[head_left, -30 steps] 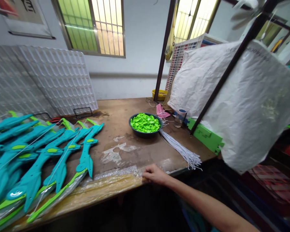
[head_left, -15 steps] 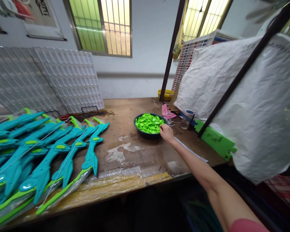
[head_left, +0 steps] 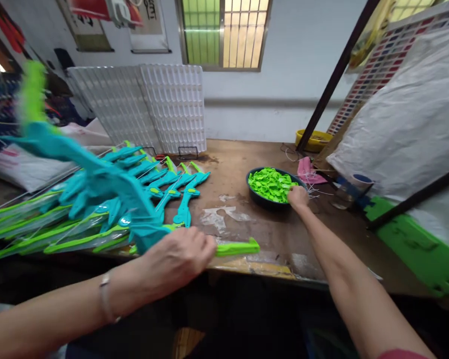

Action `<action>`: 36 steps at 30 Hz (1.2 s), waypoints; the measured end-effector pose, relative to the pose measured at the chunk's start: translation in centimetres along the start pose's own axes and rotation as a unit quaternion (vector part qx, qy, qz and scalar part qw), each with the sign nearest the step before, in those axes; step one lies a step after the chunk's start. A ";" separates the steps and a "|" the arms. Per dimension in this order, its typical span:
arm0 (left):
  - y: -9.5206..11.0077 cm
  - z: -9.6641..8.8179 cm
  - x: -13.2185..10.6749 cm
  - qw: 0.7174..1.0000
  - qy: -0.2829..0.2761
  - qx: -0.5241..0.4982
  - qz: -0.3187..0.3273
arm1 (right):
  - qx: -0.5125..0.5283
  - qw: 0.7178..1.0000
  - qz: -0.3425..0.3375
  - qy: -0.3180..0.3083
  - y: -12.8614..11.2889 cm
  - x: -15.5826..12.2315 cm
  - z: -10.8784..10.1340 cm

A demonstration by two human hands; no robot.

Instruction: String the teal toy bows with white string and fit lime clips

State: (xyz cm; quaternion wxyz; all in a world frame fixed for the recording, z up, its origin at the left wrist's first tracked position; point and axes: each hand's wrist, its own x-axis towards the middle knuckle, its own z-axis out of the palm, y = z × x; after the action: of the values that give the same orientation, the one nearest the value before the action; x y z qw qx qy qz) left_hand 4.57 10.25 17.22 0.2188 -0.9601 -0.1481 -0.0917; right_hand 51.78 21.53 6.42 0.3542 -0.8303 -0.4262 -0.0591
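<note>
My left hand [head_left: 179,259] is closed round the grip of a teal and green toy bow [head_left: 97,179] and holds it tilted above the near edge of the wooden table [head_left: 247,234]; the bow is smeared by motion. My right hand [head_left: 298,196] rests at the near right rim of a dark bowl [head_left: 260,197] full of small bright green plastic pieces [head_left: 270,183]. Its fingers are curled among them, and what they hold I cannot make out. A pile of similar teal bows [head_left: 160,182] lies on the table's left side.
White moulded trays [head_left: 160,104] lean against the back wall. A big white sack [head_left: 407,124] hangs on a dark metal frame [head_left: 333,80] at the right, with a green plastic part [head_left: 415,244] below it. A yellow bowl [head_left: 314,140], a pink cloth [head_left: 310,172] and a small cup [head_left: 353,184] stand behind the dark bowl.
My left hand has come into view lifting a bow from the left. My right hand went from the table's front edge to the bowl and stays there. The view swung left.
</note>
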 end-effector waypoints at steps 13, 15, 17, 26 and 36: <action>11.9 8.9 6.4 0.931 0.018 -0.223 0.288 | 0.300 0.947 0.046 -0.108 0.5 -11.7 -3.9; 13.2 9.8 6.4 0.920 0.002 -0.257 0.295 | 0.336 0.929 0.041 -0.153 0.1 -15.2 -4.2; 14.6 10.7 6.3 0.915 -0.009 -0.276 0.295 | 0.363 0.913 0.041 -0.183 -0.5 -17.9 -4.4; 15.2 10.9 4.3 0.890 -0.005 -0.400 0.218 | 0.413 0.878 0.014 -0.243 -5.6 -22.4 -1.8; 6.9 18.2 3.1 0.793 0.112 -0.479 -0.359 | 0.397 0.889 0.004 -0.229 -6.3 -24.2 0.3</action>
State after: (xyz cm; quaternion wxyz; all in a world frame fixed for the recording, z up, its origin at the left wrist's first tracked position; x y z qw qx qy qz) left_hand 11.74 13.22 -0.85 -0.3024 -0.8028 -0.3939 -0.3299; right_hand 31.70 8.00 -0.06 0.5470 -0.6128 -0.4798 0.3083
